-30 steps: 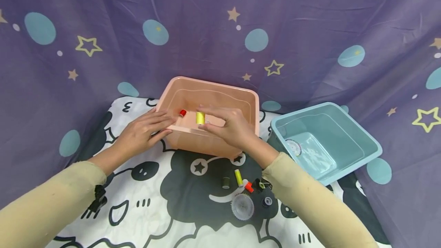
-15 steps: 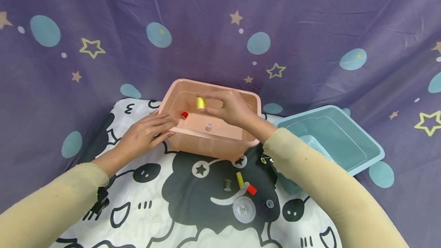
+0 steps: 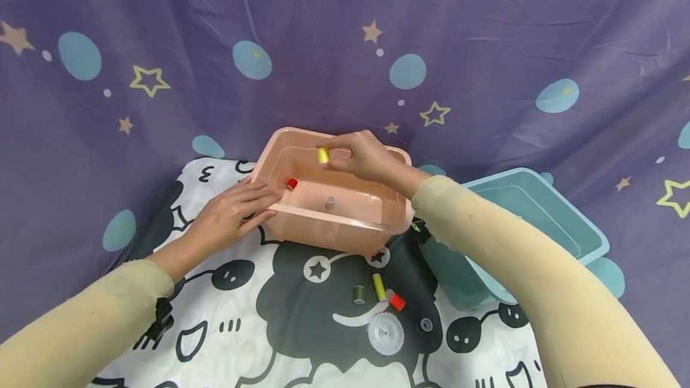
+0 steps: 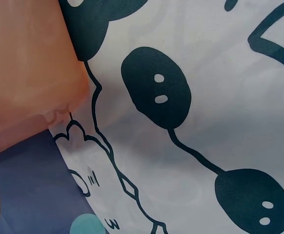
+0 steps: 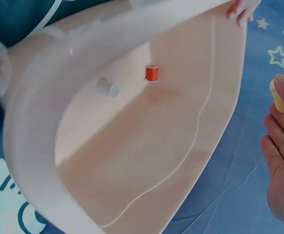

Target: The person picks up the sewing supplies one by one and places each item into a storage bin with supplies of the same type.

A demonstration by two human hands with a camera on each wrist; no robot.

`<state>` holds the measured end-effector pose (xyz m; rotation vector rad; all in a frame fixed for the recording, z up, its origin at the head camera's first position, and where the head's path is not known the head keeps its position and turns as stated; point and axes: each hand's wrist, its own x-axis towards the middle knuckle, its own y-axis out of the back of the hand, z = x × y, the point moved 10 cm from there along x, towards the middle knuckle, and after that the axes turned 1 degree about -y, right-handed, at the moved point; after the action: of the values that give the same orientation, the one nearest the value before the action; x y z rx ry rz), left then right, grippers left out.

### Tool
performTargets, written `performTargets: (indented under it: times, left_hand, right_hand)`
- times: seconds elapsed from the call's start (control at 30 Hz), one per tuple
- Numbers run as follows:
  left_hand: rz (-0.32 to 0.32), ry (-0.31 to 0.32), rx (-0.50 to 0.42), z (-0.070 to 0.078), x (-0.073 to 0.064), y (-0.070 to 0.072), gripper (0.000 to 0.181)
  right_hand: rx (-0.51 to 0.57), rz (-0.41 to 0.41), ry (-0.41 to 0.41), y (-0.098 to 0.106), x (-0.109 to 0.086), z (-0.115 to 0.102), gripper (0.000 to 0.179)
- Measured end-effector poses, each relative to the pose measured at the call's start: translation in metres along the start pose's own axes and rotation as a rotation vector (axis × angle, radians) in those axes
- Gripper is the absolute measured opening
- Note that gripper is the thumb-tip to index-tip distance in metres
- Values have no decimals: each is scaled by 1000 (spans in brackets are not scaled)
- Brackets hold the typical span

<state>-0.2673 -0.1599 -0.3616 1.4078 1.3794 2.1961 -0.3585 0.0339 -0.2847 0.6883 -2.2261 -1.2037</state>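
Head view takes in a cartoon-printed cloth (image 3: 226,352) under everything and a starry purple curtain (image 3: 323,5) behind. The right hand (image 3: 363,157) holds a yellow spool (image 3: 323,155) pinched between thumb and fingers, raised above the pink bin (image 3: 323,233); the left hand (image 3: 232,211), fingers nearly straight, rests at its rim. Only the head camera shows the teal bin (image 3: 560,220); only the right wrist, the pinching hand's palm.
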Motion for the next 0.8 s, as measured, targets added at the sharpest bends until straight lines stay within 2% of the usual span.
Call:
performTargets:
  times: [0.1,0.2,0.3,0.43,0.47,0.6,0.7,0.8]
  left_hand:
    - [8,-3,-4,2,-1,0,60]
    - [10,1,-10,2,0,0,68]
    - [11,-2,-9,3,0,1,64]
    - [5,-2,-11,3,1,1,40]
    - [2,-2,-9,3,1,1,38]
    - [1,0,-13,3,2,2,44]
    - [-3,1,-8,3,2,1,40]
    - [-15,4,-3,3,2,0,52]
  right_hand:
    - [-13,-34,7,-4,5,5,31]
    - [-40,-65,25,-8,11,8,28]
    - [-65,-90,49,-12,17,11,26]
    - [-90,-149,30,-21,25,21,29]
    - [-94,-168,14,-24,27,24,32]
    - [-105,-243,-40,-36,32,35,39]
    - [-103,-287,-57,-44,35,40,39]
    - [-69,-335,-64,-54,36,43,37]
